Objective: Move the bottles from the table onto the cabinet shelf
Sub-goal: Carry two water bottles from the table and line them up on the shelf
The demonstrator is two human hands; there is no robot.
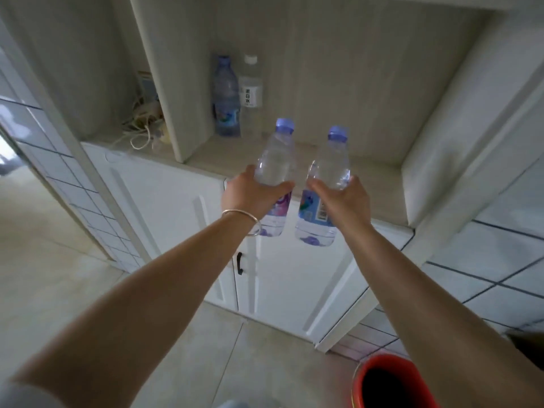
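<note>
Head view shows two clear bottles with purple caps held up in the air, just in front of the cabinet shelf point(294, 160). The left bottle point(273, 175) is in the left hand point(250, 195), whose fingers wrap tight around its middle. The right bottle point(323, 187) is in the right hand point(344, 198), held the same way. Both tilt a little toward the shelf and sit close together, not quite touching. At the back of the shelf stand a blue bottle point(226, 98) and a white-capped bottle point(250, 92), side by side. This looks like the carrying step, almost done. Next, the hands likely need to reach in, set both bottles upright on the bare shelf, and let go. A red bucket point(382, 381) sits on the floor below.
</note>
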